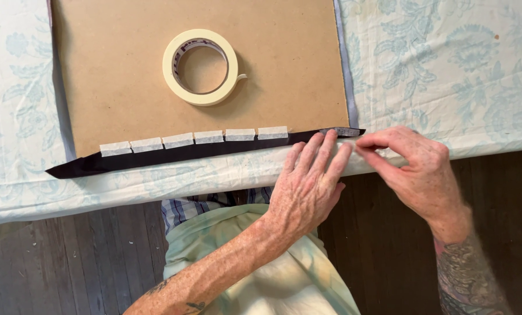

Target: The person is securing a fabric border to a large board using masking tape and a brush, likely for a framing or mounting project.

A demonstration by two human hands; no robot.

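A brown board (pixel 132 76) lies on a table under a pale floral cloth (pixel 447 70). Along the board's near edge runs a dark strip (pixel 173 156), fastened by several short pieces of cream tape (pixel 178 140). A roll of cream masking tape (pixel 200 67) sits on the board. My left hand (pixel 307 184) lies flat with its fingertips pressing the strip's right end. My right hand (pixel 412 166) pinches at the strip's right tip with thumb and forefinger; whether a piece of tape is between them I cannot tell.
The table's front edge runs just below the strip. Dark wooden floorboards (pixel 68 262) lie beneath. My lap, in a light green garment (pixel 272 274), is under the left forearm.
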